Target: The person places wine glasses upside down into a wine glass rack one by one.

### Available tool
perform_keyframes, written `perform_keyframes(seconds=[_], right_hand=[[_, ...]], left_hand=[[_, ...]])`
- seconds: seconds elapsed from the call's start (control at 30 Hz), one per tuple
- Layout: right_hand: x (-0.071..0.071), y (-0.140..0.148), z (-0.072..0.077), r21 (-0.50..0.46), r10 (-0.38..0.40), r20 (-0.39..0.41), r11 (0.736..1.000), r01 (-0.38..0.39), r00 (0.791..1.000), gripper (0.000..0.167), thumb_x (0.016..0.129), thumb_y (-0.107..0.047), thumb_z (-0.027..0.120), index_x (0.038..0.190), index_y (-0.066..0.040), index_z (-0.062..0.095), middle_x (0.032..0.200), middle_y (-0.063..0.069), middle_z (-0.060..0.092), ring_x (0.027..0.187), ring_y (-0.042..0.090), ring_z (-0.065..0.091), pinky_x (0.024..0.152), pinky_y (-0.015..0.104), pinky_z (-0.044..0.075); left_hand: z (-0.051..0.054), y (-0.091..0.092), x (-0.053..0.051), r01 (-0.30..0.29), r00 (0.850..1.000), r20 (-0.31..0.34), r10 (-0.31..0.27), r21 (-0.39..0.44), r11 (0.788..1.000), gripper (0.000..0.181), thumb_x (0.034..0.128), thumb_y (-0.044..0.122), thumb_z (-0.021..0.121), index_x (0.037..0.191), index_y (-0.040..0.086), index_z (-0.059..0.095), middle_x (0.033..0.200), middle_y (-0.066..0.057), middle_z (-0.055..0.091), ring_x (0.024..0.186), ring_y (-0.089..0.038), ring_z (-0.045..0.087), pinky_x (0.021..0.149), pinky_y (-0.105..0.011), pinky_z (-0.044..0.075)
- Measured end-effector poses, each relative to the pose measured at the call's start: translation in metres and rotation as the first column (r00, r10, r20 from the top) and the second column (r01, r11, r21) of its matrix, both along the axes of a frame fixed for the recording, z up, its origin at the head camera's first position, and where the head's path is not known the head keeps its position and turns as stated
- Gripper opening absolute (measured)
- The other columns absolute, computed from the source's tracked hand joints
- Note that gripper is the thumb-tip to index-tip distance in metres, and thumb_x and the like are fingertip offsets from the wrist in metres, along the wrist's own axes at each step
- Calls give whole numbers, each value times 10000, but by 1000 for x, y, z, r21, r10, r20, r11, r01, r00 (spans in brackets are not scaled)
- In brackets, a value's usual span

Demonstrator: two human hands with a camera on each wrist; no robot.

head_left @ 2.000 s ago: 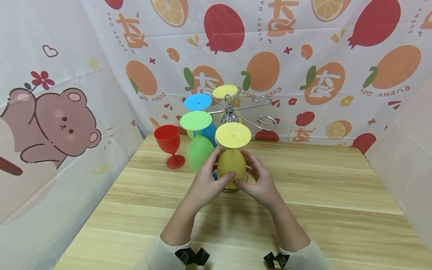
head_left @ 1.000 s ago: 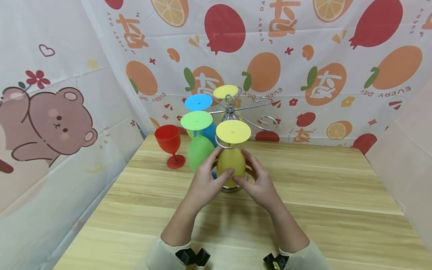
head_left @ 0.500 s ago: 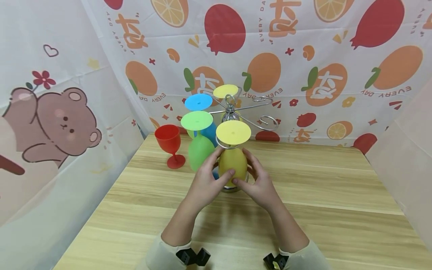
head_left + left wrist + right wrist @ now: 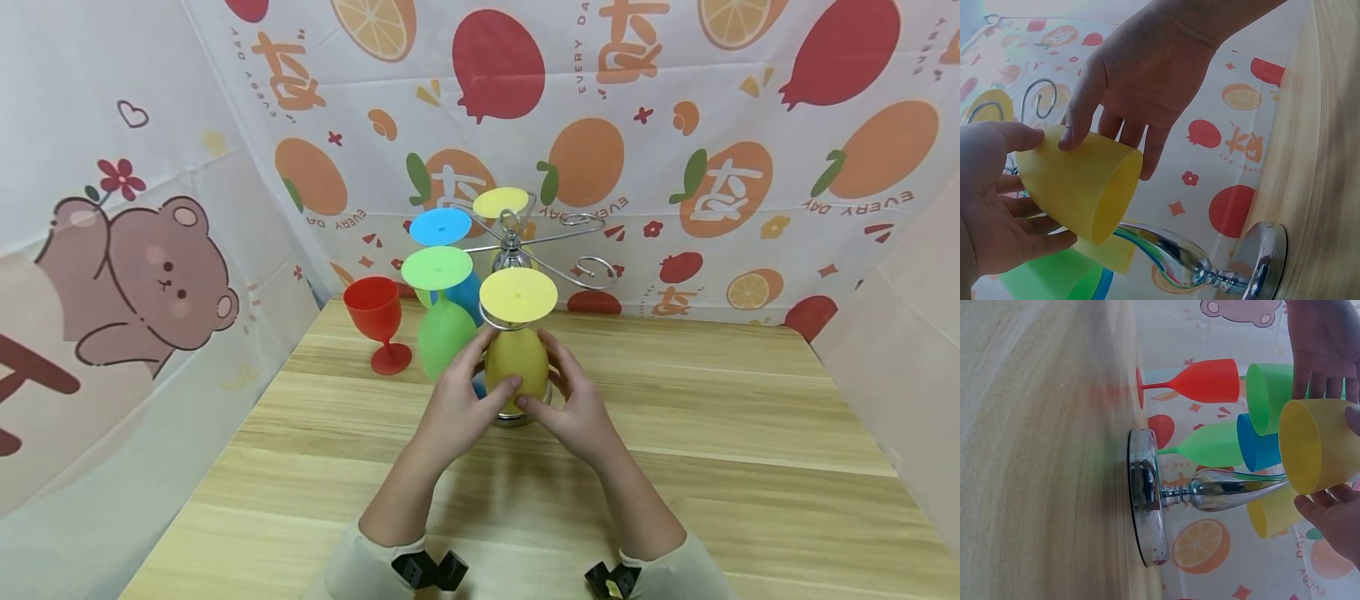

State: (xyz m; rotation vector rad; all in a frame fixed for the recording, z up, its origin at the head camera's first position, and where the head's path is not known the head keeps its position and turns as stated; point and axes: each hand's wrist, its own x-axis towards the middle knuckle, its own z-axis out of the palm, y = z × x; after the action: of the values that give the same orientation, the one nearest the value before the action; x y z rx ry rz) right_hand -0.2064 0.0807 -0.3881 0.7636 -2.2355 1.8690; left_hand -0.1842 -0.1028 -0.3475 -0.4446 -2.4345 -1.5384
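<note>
A yellow plastic goblet (image 4: 517, 367) hangs upside down at the front of a chrome rack (image 4: 510, 242), its round foot above a wire hook. My left hand (image 4: 457, 404) holds the bowl from the left, fingers round it and thumb across its front. From the right, my right hand (image 4: 577, 408) grips the same bowl, the two thumbs close together. In the left wrist view the yellow goblet (image 4: 1072, 181) shows its open mouth well above the rack's base (image 4: 1266, 262). Upside-down green (image 4: 444, 337) and blue (image 4: 441, 227) goblets hang left of it, and another yellow goblet (image 4: 500, 202) at the back.
A red goblet (image 4: 372, 308) stands upright on the wooden table (image 4: 712, 433), left of the rack. Behind the rack, a light green goblet (image 4: 1213, 447) stands upright too. Two bare hooks (image 4: 596, 273) reach right. Printed cloth (image 4: 645, 83) closes off the back and sides.
Both hands keep their hold on the yellow goblet. Its foot sits slightly higher than two seconds ago, and the hook wire beneath shows more. The bowl has shifted a little between the palms.
</note>
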Motion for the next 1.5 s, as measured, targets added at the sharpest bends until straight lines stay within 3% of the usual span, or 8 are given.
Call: perform_keyframes(seconds=[0.47,1.5], right_hand=[[1,2,-1,7,0,-7,1000,0,1000,815,846,-132,777,1518,-286,344,1522,-51,411,1381,223,420,1115,492,388],[7,5,0,0,21,-11,1000,-21,1000,810,847,-132,777,1514,-295,349,1525,-65,404,1380,217,417,1116,505,386]], left_hand=[[0,0,4,-28,1000,-4,28,-23,999,691,891,249,736,1493,244,397,1502,93,428,1367,-185,445,1041,-454,468],[2,2,13,-30,999,-34,30,-16,999,696,891,218,739,1499,217,400,1498,63,451,1347,-192,474,1006,-465,498]])
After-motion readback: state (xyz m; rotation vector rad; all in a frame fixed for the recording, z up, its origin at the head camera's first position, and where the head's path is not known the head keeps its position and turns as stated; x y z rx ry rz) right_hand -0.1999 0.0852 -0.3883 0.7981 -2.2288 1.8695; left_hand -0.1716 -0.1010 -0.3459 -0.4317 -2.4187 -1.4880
